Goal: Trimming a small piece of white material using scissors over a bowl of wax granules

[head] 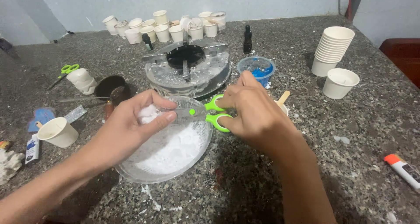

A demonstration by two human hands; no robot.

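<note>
Two hands meet over the glass bowl (pixel 131 169): the left hand (pixel 131 127) pinches a white lump (pixel 148 113), while green-handled scissors (pixel 205 113), gripped by the right hand (pixel 251 112), point blades leftward into it.

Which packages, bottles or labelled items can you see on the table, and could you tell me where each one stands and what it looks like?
Glue stick: right edge of the table, lying down; white tube, orange cap, dark label.
Small tube: left edge, lying beside a paper cup; white with a blue and dark label.
Dropper bottle: upright behind the blue tub; dark, black cap.
Second dropper bottle: upright, in front of the far group of cups; dark.
No signs or screens.
</note>
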